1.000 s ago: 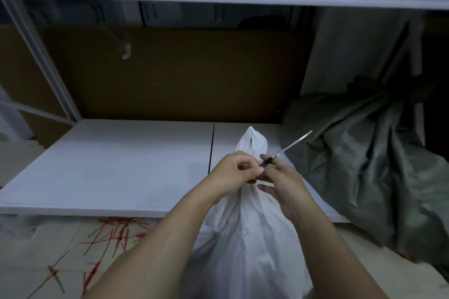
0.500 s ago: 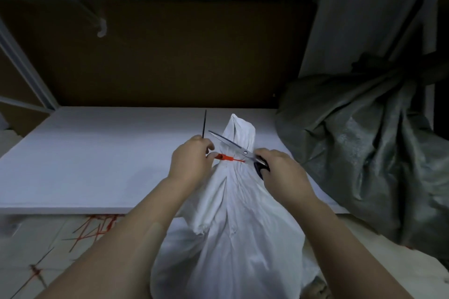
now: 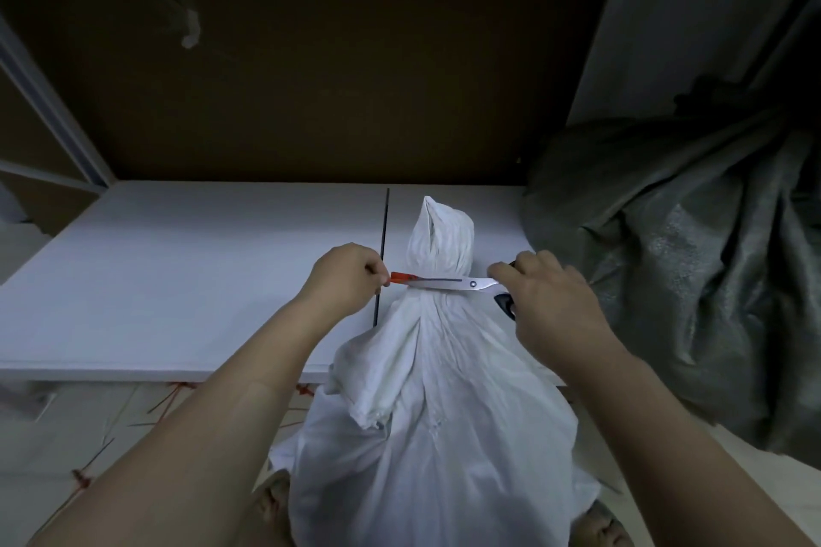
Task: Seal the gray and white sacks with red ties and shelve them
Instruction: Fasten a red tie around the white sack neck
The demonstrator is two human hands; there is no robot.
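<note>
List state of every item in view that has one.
white sack: upright, neck cinched shut by the tie.
red tie: around the sack's neck, tail stretched left.
left grip: pinches the tie's tail.
scissors: blades nearly closed, tips at the tail.
right grip: holds the scissors' handles.
gray sack: slumped at right, closure not visible.
loose red ties: scattered on the floor.
</note>
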